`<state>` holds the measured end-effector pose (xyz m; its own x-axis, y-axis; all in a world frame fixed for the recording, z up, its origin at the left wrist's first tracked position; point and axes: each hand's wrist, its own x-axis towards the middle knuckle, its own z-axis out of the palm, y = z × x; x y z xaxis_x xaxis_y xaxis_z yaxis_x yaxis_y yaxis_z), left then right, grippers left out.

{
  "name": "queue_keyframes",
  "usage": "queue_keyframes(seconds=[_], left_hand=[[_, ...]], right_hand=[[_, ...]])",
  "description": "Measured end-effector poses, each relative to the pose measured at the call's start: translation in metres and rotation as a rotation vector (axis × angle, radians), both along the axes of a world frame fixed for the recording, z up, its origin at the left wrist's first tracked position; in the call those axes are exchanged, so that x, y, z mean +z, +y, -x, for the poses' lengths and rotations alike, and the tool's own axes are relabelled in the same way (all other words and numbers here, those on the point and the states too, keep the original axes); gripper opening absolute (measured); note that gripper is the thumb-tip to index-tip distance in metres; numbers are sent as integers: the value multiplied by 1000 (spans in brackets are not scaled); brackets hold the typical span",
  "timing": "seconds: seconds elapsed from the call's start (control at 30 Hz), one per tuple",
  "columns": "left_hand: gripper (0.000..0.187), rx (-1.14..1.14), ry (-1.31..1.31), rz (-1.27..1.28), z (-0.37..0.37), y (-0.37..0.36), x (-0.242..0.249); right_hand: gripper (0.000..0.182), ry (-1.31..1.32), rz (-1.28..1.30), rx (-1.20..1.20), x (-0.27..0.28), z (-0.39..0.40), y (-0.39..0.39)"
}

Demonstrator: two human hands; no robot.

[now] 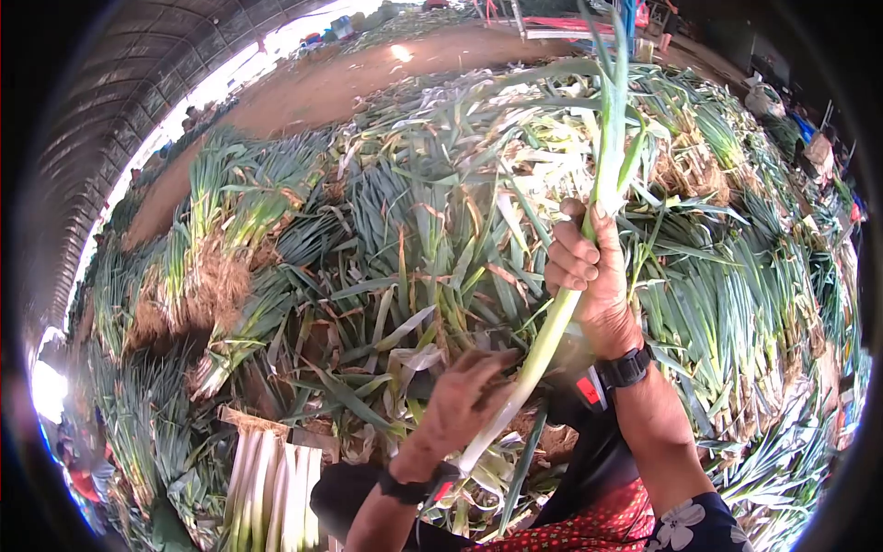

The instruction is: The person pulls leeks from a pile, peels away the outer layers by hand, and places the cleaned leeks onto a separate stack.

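Note:
My right hand (589,276) is closed around the upper stalk of a long leek (543,345) and holds it upright, its green leaves rising to the top of the view. My left hand (460,400) is at the lower white part of the same leek, fingers on the stalk and blurred, near its outer leaves. Both wrists wear dark watches.
A large heap of untrimmed leeks (414,212) with green leaves and brown roots fills the ground ahead and to both sides. A row of trimmed white leek stalks (271,488) lies at the lower left. Bare dirt ground (349,78) and a greenhouse roof lie beyond.

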<state>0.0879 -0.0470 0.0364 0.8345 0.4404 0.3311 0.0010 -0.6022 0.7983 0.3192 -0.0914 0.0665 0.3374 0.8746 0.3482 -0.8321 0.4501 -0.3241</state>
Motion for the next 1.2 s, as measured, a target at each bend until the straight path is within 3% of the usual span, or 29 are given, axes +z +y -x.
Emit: queue_keyframes(seconds=[0.07, 0.13, 0.5, 0.57, 0.6, 0.67, 0.73, 0.8, 0.83, 0.9, 1.0, 1.07, 1.2], left_hand=[[25, -67, -67, -24, 0, -2, 2], [24, -142, 45, 118, 4, -3, 3], [16, -35, 10, 43, 10, -9, -25], [27, -260, 149, 752, 12, -2, -44], [27, -256, 148, 753, 14, -3, -50], [33, -434, 261, 1075, 14, -7, -64], [24, -413, 256, 1039, 14, -17, -76], [29, -372, 516, 761, 17, -18, -81], [28, -447, 544, 243, 15, -7, -99], [25, -158, 883, 76, 24, 4, -119], [25, -53, 805, -17, 45, 23, -138], [24, 94, 964, -92, 57, 32, -153], [24, 180, 987, 9, 61, 49, -157]], right_hand=[[27, -41, 1, 49, 1, 7, 4], [27, -46, 22, 54, 1, 11, 7], [29, -78, -39, 213, 4, 25, 5], [29, -79, -53, 260, 4, 31, 5], [30, -79, -65, 302, 3, 35, 5], [30, -70, -74, 366, 2, 42, 6], [30, -110, -63, 383, 1, 43, 4], [30, -110, -50, 383, 3, 41, 2], [30, -112, -41, 387, 3, 40, 0], [31, -127, -13, 348, 5, 34, -3], [31, -211, 44, 190, 6, 27, -9], [29, -178, 91, 33, 8, 23, -13], [28, -169, -1, -85, 3, 2, -12]])
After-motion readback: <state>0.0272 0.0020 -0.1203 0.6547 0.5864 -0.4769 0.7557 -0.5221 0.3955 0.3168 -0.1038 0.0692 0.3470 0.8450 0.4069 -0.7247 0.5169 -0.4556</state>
